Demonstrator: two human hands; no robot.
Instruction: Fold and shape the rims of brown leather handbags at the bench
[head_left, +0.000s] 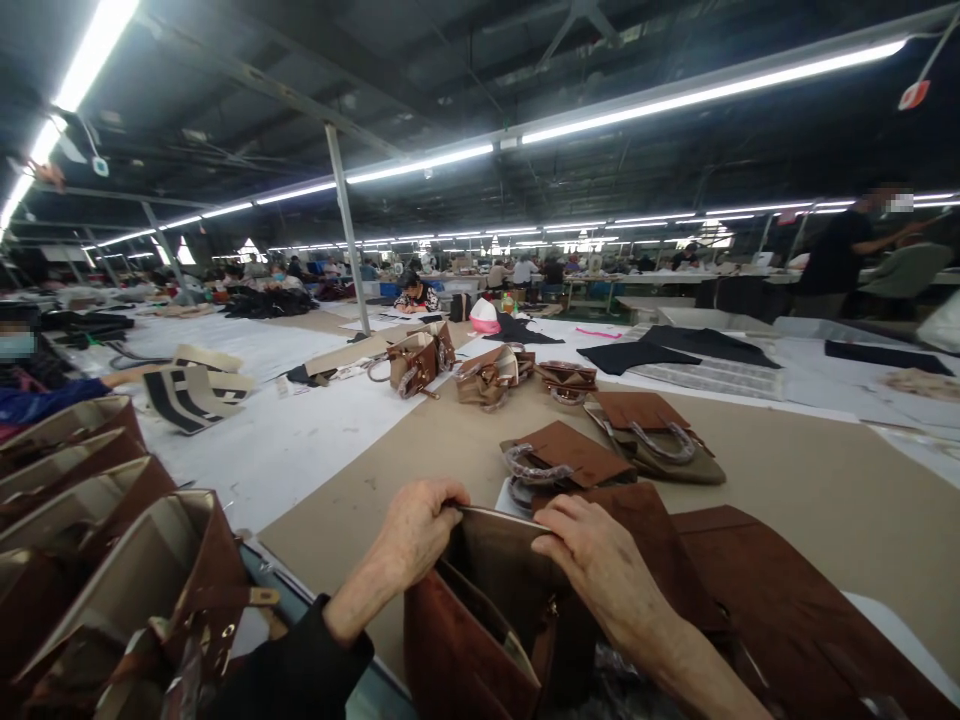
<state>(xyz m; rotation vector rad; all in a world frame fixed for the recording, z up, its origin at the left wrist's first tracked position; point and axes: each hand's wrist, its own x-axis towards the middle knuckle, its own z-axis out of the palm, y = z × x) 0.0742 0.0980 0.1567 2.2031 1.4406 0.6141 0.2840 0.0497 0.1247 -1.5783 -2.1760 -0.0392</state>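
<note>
Nearest the viewer, at the front edge of the counter (787, 470), a brown suede handbag (457, 640) is being held upright with its mouth open. Its top rim is being gripped by both hands: the left hand (416, 535) is being closed over the rim's left end and the right hand (600, 570) is being clamped on its right end, the two set apart across the opening. The bag is being judged soft, light and floppy, with a nap that marks easily, so the stiffer rim is the surest hold. Just to the left, a row of open handbags (150, 580) is being stood together. Further off, flat bags with wrapped handles (570, 455) and black fabric pieces (637, 355) are being laid out.
</note>
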